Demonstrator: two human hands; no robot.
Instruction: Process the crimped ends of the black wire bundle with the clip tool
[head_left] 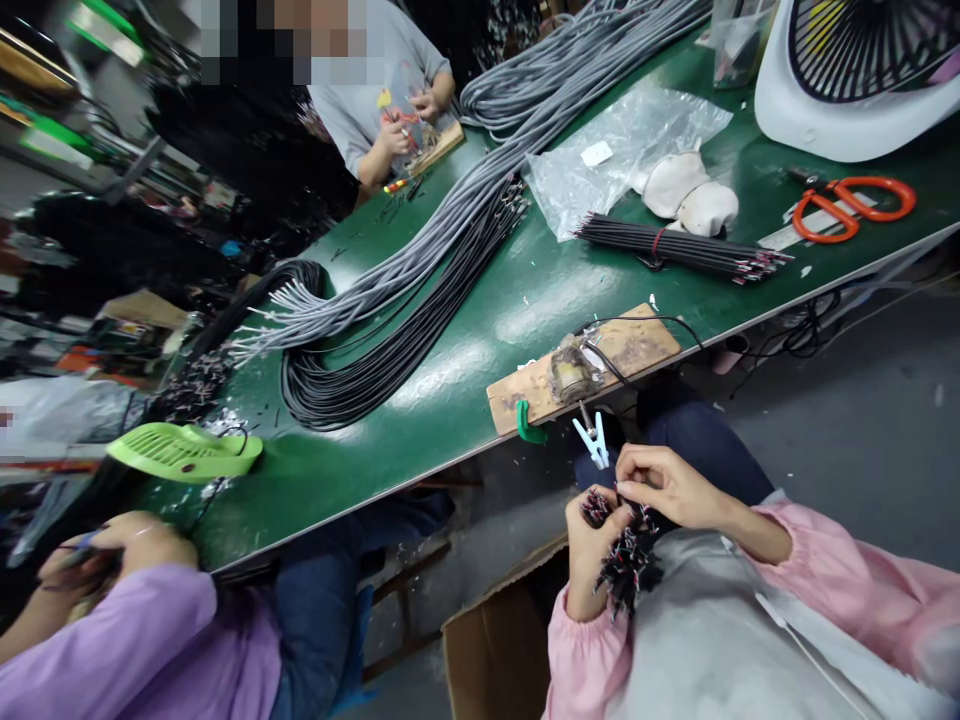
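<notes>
My left hand [585, 550] is closed round a bundle of short black wires [630, 570] with red and white ends, held low over my lap. Close above it, the fingertips of my right hand [671, 487] are pinched together at a black wire by the bundle's top; the fingers partly hide it. Just beyond my hands, a light blue clip [592, 440] juts out over the table edge from a small device [574, 370]. That device is fixed on a wooden board [517, 392] with a green hook-shaped piece [529, 424] at its edge.
On the green table [420, 440] lie long grey cables [420, 235], black cables [390, 360], a tied wire bundle [682, 248], orange-handled scissors [847, 210] and a plastic bag [600, 150]. A white fan [832, 130] stands right. Co-workers sit left and opposite. A cardboard box [495, 650] is below.
</notes>
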